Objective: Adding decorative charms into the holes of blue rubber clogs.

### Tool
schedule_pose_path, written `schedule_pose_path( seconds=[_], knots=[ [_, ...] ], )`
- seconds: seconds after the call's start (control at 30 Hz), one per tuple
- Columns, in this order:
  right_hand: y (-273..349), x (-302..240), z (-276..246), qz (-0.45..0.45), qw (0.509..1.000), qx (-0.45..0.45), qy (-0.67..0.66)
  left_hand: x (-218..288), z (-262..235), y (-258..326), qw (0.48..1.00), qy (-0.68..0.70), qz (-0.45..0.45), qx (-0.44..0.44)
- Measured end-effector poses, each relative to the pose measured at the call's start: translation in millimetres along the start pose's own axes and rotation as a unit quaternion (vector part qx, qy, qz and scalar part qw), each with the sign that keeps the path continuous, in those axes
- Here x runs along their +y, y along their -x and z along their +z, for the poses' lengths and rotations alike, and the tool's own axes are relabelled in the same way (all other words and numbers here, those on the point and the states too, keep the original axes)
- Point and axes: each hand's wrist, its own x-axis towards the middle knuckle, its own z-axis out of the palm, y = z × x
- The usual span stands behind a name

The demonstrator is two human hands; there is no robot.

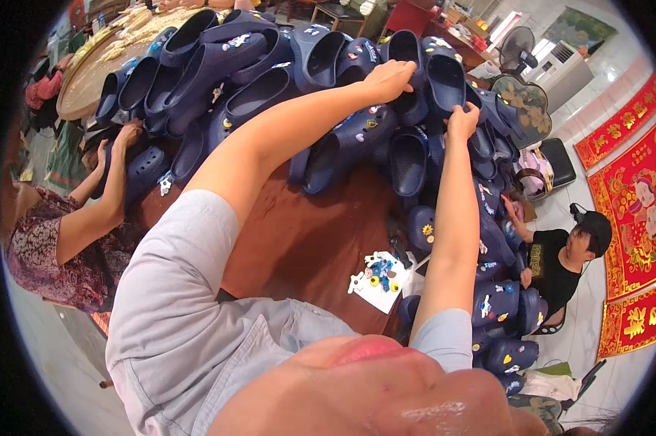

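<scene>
A big heap of navy-blue clogs covers the far half of the table, many with colourful charms in their holes. My left hand (392,80) is closed at the edge of one upright clog (405,49), near the heap's top; its fingertips are partly hidden. Just to its right, my right hand (463,120) pinches the lower end of another clog (445,78), whose open inside faces me. Below my hands lie a charm-dotted clog (357,134) and a plain-looking one (408,161). Nearer me, loose charms (383,272) lie on a white sheet (379,296).
The brown table (299,240) spreads before me. At left, a person in a patterned top (66,247) handles a clog. At right sits a person in a black cap (595,231), beside more stacked clogs (495,301). A round tray (81,87) and a fan (517,49) stand farther back.
</scene>
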Motion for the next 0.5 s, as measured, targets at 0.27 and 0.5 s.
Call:
schedule_pose_path(
  seconds=[0.27, 0.5],
  knots=[
    [73, -56, -48, 0.025, 0.965, -0.108, -0.239, 54, -71, 24, 0.986, -0.088, 0.113, 0.081],
    [219, -51, -104, 0.143, 0.898, -0.219, -0.352, 113, -140, 157, 0.988, -0.083, 0.088, 0.095]
  ],
)
